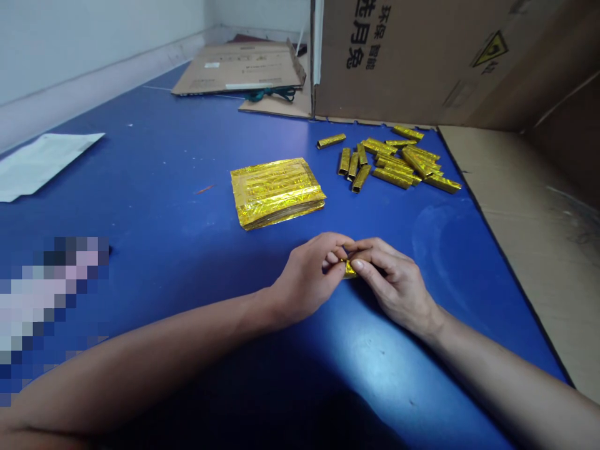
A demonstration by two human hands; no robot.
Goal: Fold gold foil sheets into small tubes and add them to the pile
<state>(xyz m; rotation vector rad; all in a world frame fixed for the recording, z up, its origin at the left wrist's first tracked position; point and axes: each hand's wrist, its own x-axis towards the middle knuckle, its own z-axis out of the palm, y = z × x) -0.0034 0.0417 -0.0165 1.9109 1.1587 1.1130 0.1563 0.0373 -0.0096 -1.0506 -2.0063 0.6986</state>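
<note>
Between my fingertips is a small piece of gold foil paper (pixel 349 270), mostly covered by the fingers. My left hand (pixel 312 275) pinches its left end, and my right hand (pixel 394 278) grips the right end with thumb and fingers. Beyond my left hand lies a stack of gold foil paper sheets (pixel 276 187), flat on the blue surface. Farther off to the right is a loose pile of folded gold foil paper tubes (pixel 394 165), some with open ends towards me. One gold tube (pixel 331 141) rests apart from the pile, on its left.
A large printed cardboard box (pixel 398 75) stands at the back right, with cardboard (pixel 534 219) along the right edge. Flattened cardboard (pixel 239 65) with a dark green ribbon (pixel 272 94) lies at the back. A pale sheet (pixel 44 164) and a blurred-out object (pixel 51 281) are on the left.
</note>
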